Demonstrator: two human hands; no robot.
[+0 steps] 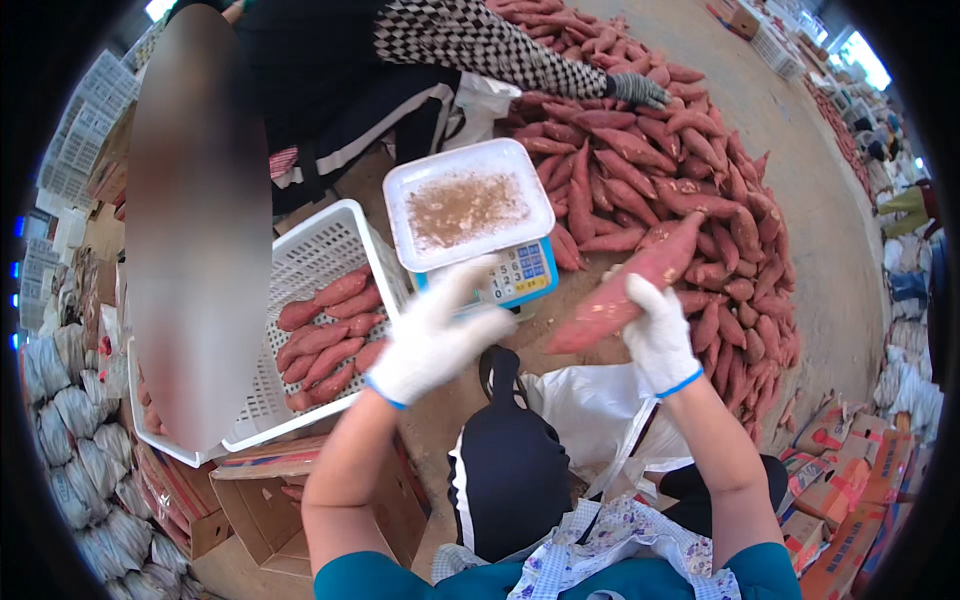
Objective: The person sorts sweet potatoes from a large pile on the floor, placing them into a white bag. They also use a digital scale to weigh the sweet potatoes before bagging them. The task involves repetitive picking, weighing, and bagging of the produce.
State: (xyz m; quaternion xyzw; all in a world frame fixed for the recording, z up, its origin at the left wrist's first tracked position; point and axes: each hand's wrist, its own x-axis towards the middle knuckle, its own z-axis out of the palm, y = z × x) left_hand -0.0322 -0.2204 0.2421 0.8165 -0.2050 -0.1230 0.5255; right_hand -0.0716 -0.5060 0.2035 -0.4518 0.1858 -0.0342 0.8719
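A large red-skinned sweet potato (637,289) is gripped in my right hand (664,334), in front of the heap of sweet potatoes (630,161). My left hand (442,330) wears the same kind of white glove and has its fingers spread, with nothing in it. It hovers by the keypad of a blue digital scale (544,262) and covers part of it. Brown soil dusts the white weighing tray (465,206). To the left, several sweet potatoes (330,337) lie inside a white plastic crate (367,247).
Opposite me a co-worker's gloved hand (637,90) touches the heap. Below the crate stands an open cardboard box (262,517). White sacking (585,397) lies between my arms. Flattened cartons (847,480) are at the right; bundled sacks (75,480) line the left.
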